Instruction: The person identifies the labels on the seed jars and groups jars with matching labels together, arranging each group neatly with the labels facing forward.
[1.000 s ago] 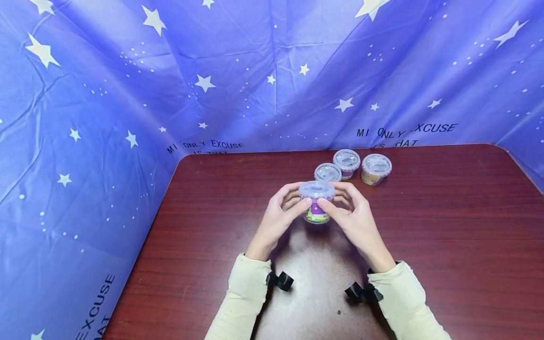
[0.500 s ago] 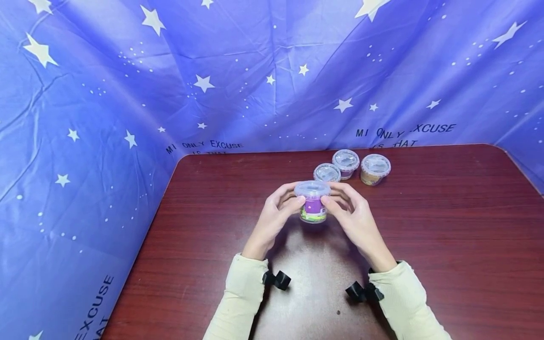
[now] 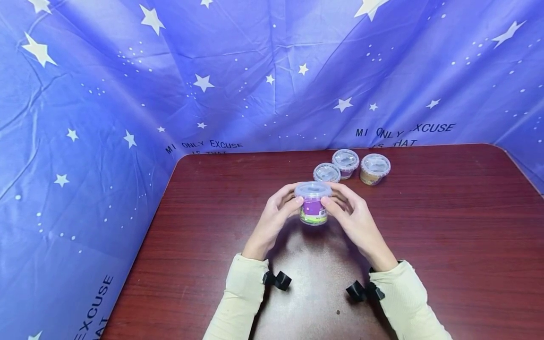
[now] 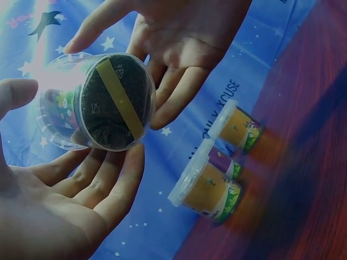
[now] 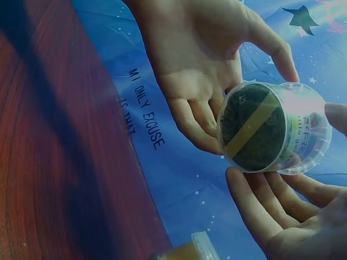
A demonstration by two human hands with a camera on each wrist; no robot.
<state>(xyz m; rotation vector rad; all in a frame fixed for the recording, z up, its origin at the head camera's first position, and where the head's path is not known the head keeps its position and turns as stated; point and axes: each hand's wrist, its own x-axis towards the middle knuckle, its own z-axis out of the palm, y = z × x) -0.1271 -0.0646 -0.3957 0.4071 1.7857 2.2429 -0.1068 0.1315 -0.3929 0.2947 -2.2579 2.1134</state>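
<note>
Both hands, left (image 3: 276, 218) and right (image 3: 353, 218), are pinching a cup (image 3: 313, 204) at frame centre with curled fingers. It is standing upright, lid facing up.

Hidden and cut-off parts around the held tub

In the head view the left hand (image 3: 275, 218) and right hand (image 3: 353, 219) cover both flanks of the purple-labelled tub (image 3: 313, 204), and its label print is too small to read. Behind it, the nearest of the three lidded tubs (image 3: 327, 173) is partly blocked by the held tub's lid. The tabletop (image 3: 446, 226) runs off the bottom and right edges. Printed words on the star cloth (image 3: 106, 118) are folded under at the tabletop's far edge. Both wrist views crop the palms, and the right wrist view shows only the top of an orange-labelled tub (image 5: 187, 250) at its bottom edge.
</note>
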